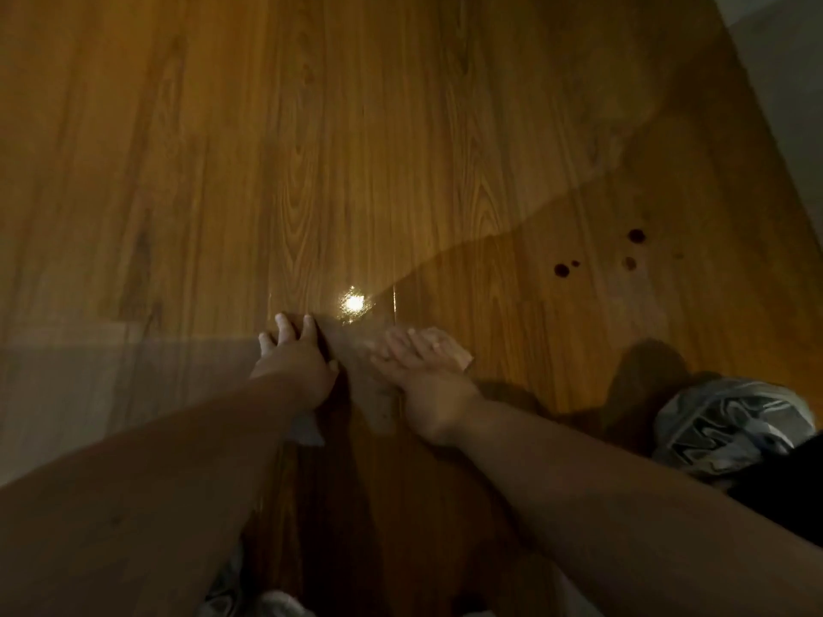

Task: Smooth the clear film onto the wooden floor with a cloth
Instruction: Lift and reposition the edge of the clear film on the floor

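Nearby, R of cloth (459,350): shoe (730,423), dark spots (562,270)

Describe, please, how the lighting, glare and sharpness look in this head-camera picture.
Head view: dim, warm light; one small bright glare spot on the clear film, just beyond the left hand and right hand; dark shadows across the near wooden floor; soft focus throughout, with wide-angle bending toward the edges.
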